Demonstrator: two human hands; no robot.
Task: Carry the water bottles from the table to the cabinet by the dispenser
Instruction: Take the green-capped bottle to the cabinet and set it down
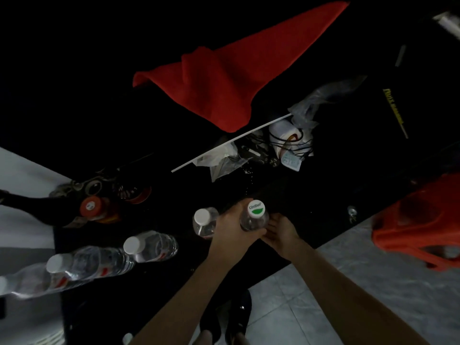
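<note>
Seen from above in dim light, we stand at a black desk, both arms reaching forward to one upright water bottle with a green-and-white cap. Our left hand is wrapped around the bottle's shoulder, fingers curled on its far side and thumb crossing its near side. Our right hand sits just beside the bottle on the right, fingers bent toward it and touching its lower part; we cannot tell whether it truly grips.

Just left of the left hand stands a second bottle with a plain white cap, touching or nearly touching the knuckles. Farther left, three more clear bottles stand in a row along the desk's near edge: one near the middle, another beside it, and a last one blurred at the frame's edge.

Behind them a jar with an orange lid stands beside dark clutter. A red cloth hangs over the far side of the desk, above a white strip, crumpled clear plastic and a tangle of cables on white objects. An orange bag hangs off the right, over the pale tiled floor.
</note>
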